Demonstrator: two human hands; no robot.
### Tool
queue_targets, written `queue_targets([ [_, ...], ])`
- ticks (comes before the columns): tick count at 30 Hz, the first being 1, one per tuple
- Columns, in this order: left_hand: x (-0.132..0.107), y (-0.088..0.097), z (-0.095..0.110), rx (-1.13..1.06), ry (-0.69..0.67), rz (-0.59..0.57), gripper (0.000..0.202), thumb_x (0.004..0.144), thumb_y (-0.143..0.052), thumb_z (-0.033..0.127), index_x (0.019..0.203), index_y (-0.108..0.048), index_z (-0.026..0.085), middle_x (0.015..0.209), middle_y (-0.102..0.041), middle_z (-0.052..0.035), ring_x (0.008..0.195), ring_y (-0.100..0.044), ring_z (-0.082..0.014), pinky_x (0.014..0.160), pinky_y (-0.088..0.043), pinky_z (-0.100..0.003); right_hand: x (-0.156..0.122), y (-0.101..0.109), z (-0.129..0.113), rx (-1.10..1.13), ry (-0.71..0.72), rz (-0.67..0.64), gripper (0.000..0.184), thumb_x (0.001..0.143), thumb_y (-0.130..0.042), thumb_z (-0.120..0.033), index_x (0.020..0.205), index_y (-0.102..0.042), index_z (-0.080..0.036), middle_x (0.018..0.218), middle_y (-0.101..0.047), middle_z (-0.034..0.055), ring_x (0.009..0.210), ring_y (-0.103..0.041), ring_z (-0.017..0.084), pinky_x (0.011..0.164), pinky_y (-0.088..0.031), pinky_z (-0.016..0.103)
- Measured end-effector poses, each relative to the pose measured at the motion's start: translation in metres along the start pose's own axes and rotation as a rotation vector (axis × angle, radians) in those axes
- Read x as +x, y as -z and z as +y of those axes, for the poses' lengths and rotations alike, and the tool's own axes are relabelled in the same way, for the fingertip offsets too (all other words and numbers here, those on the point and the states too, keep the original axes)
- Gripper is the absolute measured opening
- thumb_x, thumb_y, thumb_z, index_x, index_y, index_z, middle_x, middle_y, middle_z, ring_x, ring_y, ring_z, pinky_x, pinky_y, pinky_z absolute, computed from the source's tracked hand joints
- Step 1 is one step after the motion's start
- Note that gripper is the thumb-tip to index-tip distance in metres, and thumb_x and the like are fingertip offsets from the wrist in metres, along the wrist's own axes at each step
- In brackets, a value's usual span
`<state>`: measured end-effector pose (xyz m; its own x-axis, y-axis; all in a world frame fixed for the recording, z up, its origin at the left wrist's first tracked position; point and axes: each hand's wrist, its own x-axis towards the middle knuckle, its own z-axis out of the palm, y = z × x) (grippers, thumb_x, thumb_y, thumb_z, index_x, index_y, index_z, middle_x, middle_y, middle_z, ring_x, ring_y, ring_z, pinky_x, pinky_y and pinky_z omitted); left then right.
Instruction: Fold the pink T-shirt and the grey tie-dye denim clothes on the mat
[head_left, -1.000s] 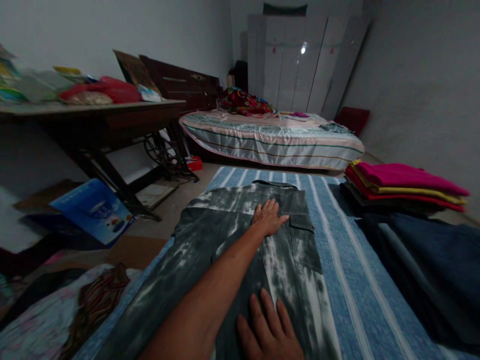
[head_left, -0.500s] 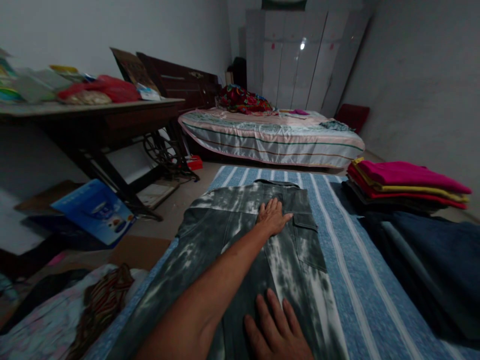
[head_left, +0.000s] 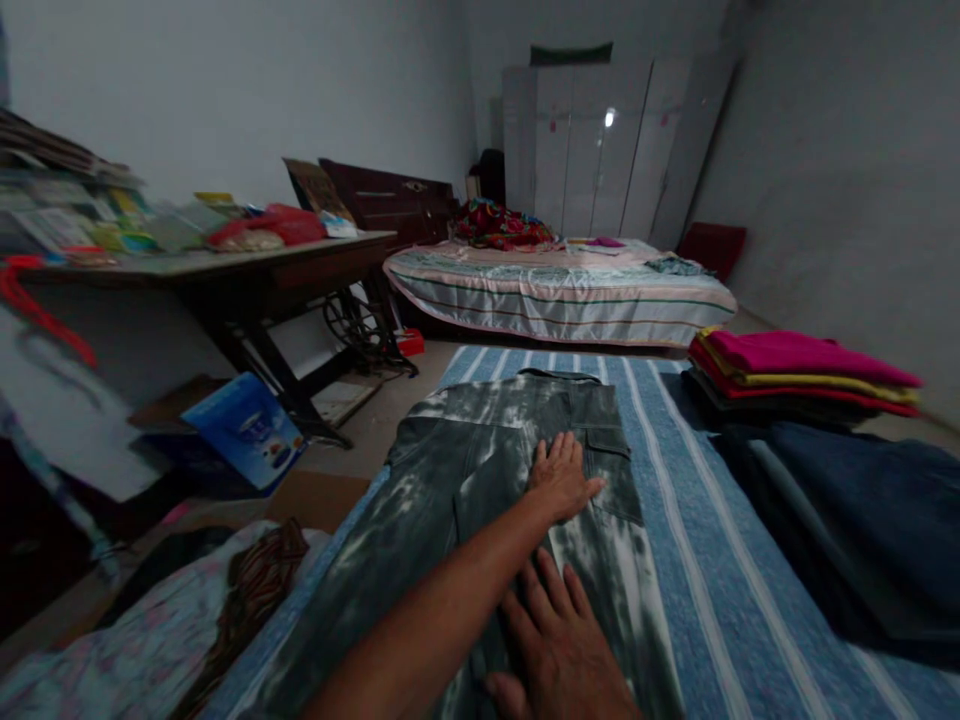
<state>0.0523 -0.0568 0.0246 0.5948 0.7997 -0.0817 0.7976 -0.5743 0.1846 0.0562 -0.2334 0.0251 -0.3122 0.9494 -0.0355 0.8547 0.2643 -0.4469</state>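
The head view looks down on a pair of grey tie-dyed trousers (head_left: 480, 480) laid flat along a blue striped sheet (head_left: 697, 540), waistband at the far end. The left hand (head_left: 561, 478) reaches out along a long bare forearm and lies palm down on the trousers, fingers spread flat, just beside the flap pocket (head_left: 611, 470) near the waistband; it grips nothing, only presses. The right hand (head_left: 559, 640) lies nearer the camera on the same trousers, also flat with its fingers spread and nothing clasped, close behind the left hand's wrist.

To the right of the trousers, a dark blue garment (head_left: 847, 520) lies on the sheet, and beyond it sits a stack of folded cloths (head_left: 802, 370) in pink, yellow and red. To the left of the trousers, off the sheet, lie a blue box (head_left: 244, 430) on the floor and a heap of patterned fabric (head_left: 180, 610). Beyond the trousers' waistband stands a bed (head_left: 562, 290) with a striped cover, and behind that a pale wardrobe (head_left: 600, 160). A dark table (head_left: 247, 275) piled with clutter stands far left of the trousers.
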Motion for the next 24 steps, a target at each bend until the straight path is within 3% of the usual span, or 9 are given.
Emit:
queue_targets([
  [6, -0.031, 0.005, 0.000, 0.009, 0.071, 0.073, 0.076, 0.091, -0.022, 0.061, 0.147, -0.029, 0.011, 0.158, -0.015, -0.0116, 0.146, -0.006, -0.0231, 0.117, -0.005, -0.046, -0.001, 0.008, -0.003, 0.027, 0.011, -0.001, 0.073, 0.086, -0.053, -0.056, 0.149, -0.029, -0.026, 0.155, -0.021, 0.0082, 0.142, -0.012, 0.035, 0.114, -0.013, 0.057],
  [10, -0.047, -0.003, -0.008, -0.007, 0.128, 0.040, 0.069, 0.093, -0.024, 0.057, 0.148, -0.028, 0.017, 0.158, -0.015, -0.0107, 0.146, -0.008, -0.0242, 0.116, -0.008, -0.049, -0.003, 0.010, -0.005, 0.037, 0.026, 0.020, 0.072, 0.087, -0.050, -0.057, 0.149, -0.028, -0.027, 0.156, -0.021, 0.0080, 0.143, -0.011, 0.035, 0.113, -0.013, 0.058],
  [19, -0.042, 0.000, -0.008, -0.015, 0.143, -0.005, 0.063, 0.089, -0.035, 0.060, 0.145, -0.033, 0.031, 0.159, -0.014, -0.0097, 0.145, -0.010, -0.0301, 0.112, -0.011, -0.058, -0.004, 0.012, -0.005, 0.028, 0.056, 0.055, 0.071, 0.088, -0.052, -0.050, 0.150, -0.025, -0.027, 0.157, -0.017, 0.0073, 0.143, -0.009, 0.035, 0.113, -0.014, 0.057],
  [24, -0.043, 0.003, -0.008, -0.007, 0.135, -0.024, 0.064, 0.089, -0.034, 0.062, 0.145, -0.033, 0.032, 0.159, -0.013, -0.0091, 0.145, -0.010, -0.0312, 0.111, -0.011, -0.059, -0.005, 0.012, -0.005, 0.024, 0.050, 0.055, 0.070, 0.088, -0.051, -0.051, 0.149, -0.027, -0.028, 0.157, -0.019, 0.0074, 0.143, -0.012, 0.036, 0.113, -0.014, 0.057],
])
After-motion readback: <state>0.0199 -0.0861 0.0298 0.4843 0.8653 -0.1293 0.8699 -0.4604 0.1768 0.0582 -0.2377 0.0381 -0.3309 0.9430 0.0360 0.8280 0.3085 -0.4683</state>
